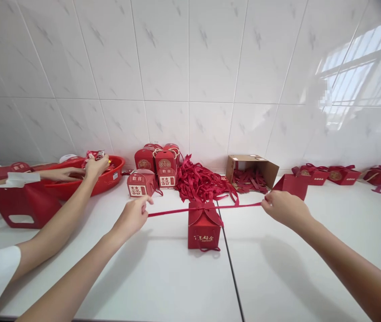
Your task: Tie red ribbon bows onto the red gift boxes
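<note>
A small red gift box (204,230) with gold lettering stands upright on the white table in front of me. Its top flaps are folded together, and a red ribbon (168,212) runs across them, stretched out to both sides. My left hand (132,217) pinches the ribbon's left end. At the other end, my right hand (286,206) is closed on the ribbon, level with the top of the box. A thin cord loop hangs at the box's lower front. Whether the ribbon is knotted on top, I cannot tell.
Behind the box lies a heap of red ribbons (199,181). A cardboard box (271,173) holds more ribbon pieces. Several red gift boxes (142,182) stand along the wall. At left, another person's hands (96,166) reach over a red basin (118,172), beside a larger red box (22,203).
</note>
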Demonstrator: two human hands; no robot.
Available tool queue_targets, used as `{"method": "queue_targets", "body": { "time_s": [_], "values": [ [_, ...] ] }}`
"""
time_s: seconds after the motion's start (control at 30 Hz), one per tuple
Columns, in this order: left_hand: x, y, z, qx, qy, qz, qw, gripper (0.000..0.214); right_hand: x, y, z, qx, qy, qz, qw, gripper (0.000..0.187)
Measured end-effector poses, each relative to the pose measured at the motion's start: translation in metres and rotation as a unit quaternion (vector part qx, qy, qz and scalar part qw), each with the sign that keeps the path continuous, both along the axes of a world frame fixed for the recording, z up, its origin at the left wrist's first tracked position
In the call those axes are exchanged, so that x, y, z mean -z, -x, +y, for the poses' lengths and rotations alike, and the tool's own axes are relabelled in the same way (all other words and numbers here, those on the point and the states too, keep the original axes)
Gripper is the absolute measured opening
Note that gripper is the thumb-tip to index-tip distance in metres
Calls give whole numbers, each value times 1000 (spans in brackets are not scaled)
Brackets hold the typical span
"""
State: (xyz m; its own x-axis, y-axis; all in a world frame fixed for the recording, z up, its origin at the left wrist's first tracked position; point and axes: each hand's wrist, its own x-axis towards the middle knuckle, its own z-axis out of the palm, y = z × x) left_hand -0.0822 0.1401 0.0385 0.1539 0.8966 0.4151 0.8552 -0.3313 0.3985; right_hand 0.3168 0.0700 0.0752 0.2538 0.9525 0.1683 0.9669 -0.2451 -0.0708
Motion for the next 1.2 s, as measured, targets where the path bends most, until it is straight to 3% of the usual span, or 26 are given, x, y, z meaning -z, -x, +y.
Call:
{"method": "queue_targets", "body": {
  "time_s": [0.07,0.17,0.27,0.33,0.43,0.53,0.6,0.7,0.77,0.87,1.0,1.1,1.2],
  "values": [
    [22,10,0,-18,47,21,998,26,15,-9,0,8,58,18,998,29],
    [38,-3,0,-42,21,-14,999,16,33,-4,9,-30,32,30,999,30],
    [36,-37,-3,20,26,-147,989,20,42,20,21,-122,-31,141,982,36],
    [31,-62,-7,95,81,-229,965,24,46,40,26,-199,-44,261,944,38],
    [29,-91,-12,161,123,-271,941,25,54,67,29,-264,-33,368,891,39],
    [30,-106,-16,176,136,-295,929,24,63,84,31,-281,-20,403,870,40],
    [30,-108,-18,174,182,-317,914,26,68,88,32,-272,-32,421,864,38],
    [27,-101,-18,167,251,-320,898,31,68,87,34,-249,-57,466,847,32],
    [23,-92,-15,145,256,-308,905,34,64,81,33,-250,-71,485,835,29],
    [15,-78,-7,110,284,-285,909,34,55,70,28,-294,-69,460,835,21],
    [4,-65,2,144,415,-220,871,27,42,61,17,-355,-61,310,880,25],
    [-6,-63,2,213,508,-183,814,23,40,63,14,-351,-139,147,914,23],
    [-16,-71,-6,281,518,-231,774,28,45,71,16,-330,-250,71,908,31]
  ]
}}
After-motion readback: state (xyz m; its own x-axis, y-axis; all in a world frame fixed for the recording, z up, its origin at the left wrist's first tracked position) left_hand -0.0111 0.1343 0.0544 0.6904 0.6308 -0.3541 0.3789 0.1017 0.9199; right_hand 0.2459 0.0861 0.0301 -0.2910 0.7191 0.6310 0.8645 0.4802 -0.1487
